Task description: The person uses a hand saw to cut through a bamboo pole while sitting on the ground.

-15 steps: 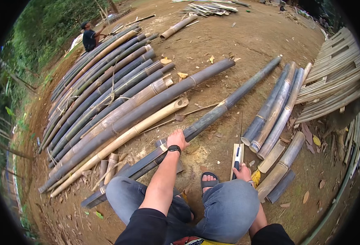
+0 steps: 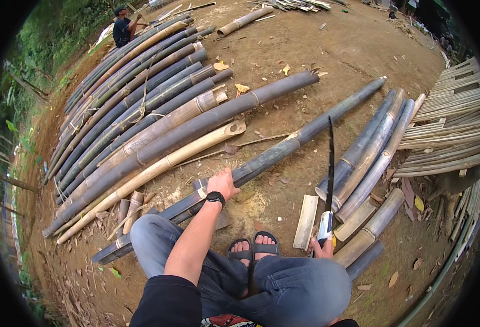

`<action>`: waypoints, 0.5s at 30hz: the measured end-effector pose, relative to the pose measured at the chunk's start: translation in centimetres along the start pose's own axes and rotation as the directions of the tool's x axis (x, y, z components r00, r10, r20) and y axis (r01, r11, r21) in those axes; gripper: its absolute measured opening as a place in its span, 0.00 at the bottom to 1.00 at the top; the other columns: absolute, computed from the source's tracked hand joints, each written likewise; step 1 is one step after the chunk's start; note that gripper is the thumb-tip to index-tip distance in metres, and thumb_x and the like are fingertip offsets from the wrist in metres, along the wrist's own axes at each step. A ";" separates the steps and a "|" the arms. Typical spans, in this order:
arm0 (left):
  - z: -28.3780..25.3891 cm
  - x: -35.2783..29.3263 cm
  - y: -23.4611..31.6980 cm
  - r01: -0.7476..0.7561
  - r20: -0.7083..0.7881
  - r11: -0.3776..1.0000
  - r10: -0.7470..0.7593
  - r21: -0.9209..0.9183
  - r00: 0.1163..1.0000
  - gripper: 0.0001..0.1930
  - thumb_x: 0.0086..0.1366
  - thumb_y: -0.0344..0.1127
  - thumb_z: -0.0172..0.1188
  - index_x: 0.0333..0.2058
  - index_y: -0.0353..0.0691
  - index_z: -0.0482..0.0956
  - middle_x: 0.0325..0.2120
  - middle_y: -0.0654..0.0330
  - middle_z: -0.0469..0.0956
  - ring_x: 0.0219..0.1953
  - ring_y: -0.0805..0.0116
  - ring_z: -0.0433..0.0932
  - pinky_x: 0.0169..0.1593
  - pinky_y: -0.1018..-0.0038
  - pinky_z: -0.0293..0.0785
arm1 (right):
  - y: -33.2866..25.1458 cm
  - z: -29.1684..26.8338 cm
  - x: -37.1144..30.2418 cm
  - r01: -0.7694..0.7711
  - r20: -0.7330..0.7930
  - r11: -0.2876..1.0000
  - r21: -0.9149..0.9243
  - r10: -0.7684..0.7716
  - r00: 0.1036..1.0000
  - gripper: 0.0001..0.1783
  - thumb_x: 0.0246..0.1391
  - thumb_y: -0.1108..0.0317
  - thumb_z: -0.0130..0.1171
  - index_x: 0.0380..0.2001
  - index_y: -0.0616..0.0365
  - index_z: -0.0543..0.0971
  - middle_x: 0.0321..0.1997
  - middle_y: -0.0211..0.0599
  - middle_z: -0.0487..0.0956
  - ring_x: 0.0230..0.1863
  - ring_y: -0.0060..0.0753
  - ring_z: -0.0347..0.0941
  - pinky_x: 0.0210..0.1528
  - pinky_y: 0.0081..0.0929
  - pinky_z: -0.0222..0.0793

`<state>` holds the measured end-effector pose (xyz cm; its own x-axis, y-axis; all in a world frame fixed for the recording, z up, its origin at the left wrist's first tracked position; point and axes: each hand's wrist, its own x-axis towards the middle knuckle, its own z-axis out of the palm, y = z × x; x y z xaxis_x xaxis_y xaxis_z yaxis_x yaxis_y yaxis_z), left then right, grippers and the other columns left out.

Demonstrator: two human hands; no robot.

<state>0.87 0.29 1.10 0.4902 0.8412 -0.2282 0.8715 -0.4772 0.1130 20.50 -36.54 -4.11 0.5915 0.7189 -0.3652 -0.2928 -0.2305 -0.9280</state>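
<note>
My left hand [image 2: 223,183] grips a long dark bamboo pole [image 2: 283,146] that lies slanting across the dirt in front of my knees. A black watch [image 2: 215,197] sits on that wrist. My right hand [image 2: 323,249] holds a long knife [image 2: 330,169] by its pale handle, the dark blade standing upright beside my right knee. I am squatting in grey trousers, and my sandalled feet [image 2: 253,248] rest just behind the pole.
A big stack of long bamboo poles [image 2: 136,109] lies to the left. Shorter cut pieces [image 2: 368,158] lie to the right, with split bamboo slats [image 2: 447,131] beyond. Another person [image 2: 124,28] crouches at the stack's far end. Short offcuts [image 2: 306,220] lie near my feet.
My right hand has raised the knife, so the blade now stands upright. My left hand keeps its hold on the pole.
</note>
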 end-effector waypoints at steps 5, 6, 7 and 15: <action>-1.2 0.3 0.1 0.020 0.035 1.000 -0.020 0.003 0.999 0.31 0.47 0.48 0.76 0.43 0.33 0.75 0.40 0.45 0.84 0.43 0.50 0.85 0.47 0.61 0.82 | -6.7 4.1 3.8 0.105 0.212 0.904 -0.415 -0.016 0.977 0.22 0.64 0.64 0.59 0.55 0.62 0.63 0.26 0.47 0.80 0.26 0.39 0.81 0.26 0.36 0.75; -1.1 0.8 0.2 0.010 0.027 1.000 -0.010 -0.002 1.000 0.31 0.47 0.48 0.76 0.43 0.33 0.75 0.40 0.45 0.84 0.43 0.50 0.85 0.47 0.61 0.82 | -7.2 4.9 4.7 0.146 0.256 0.837 -0.527 -0.007 0.967 0.22 0.64 0.64 0.59 0.54 0.62 0.64 0.27 0.52 0.81 0.28 0.45 0.83 0.28 0.39 0.75; -0.6 1.0 0.2 0.007 0.037 1.000 -0.007 -0.003 0.999 0.32 0.47 0.48 0.76 0.44 0.33 0.74 0.40 0.45 0.84 0.42 0.49 0.85 0.47 0.61 0.82 | -5.6 5.7 6.0 0.261 0.270 0.777 -0.574 -0.121 0.955 0.23 0.64 0.63 0.60 0.55 0.61 0.63 0.27 0.61 0.79 0.32 0.66 0.80 0.32 0.51 0.74; -0.5 1.9 -0.2 -0.004 -0.012 0.993 0.003 -0.114 1.000 0.29 0.44 0.48 0.78 0.37 0.35 0.74 0.32 0.46 0.83 0.36 0.48 0.84 0.40 0.58 0.81 | -6.5 11.3 10.2 0.347 0.322 0.713 -0.609 -0.178 0.930 0.24 0.62 0.67 0.61 0.56 0.62 0.65 0.31 0.64 0.79 0.34 0.72 0.77 0.31 0.56 0.70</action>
<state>1.65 2.16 1.17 0.4928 0.8429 -0.2161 0.8653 -0.4487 0.2235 19.92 -20.30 -0.93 0.3600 0.9207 -0.1508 0.4543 -0.3142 -0.8336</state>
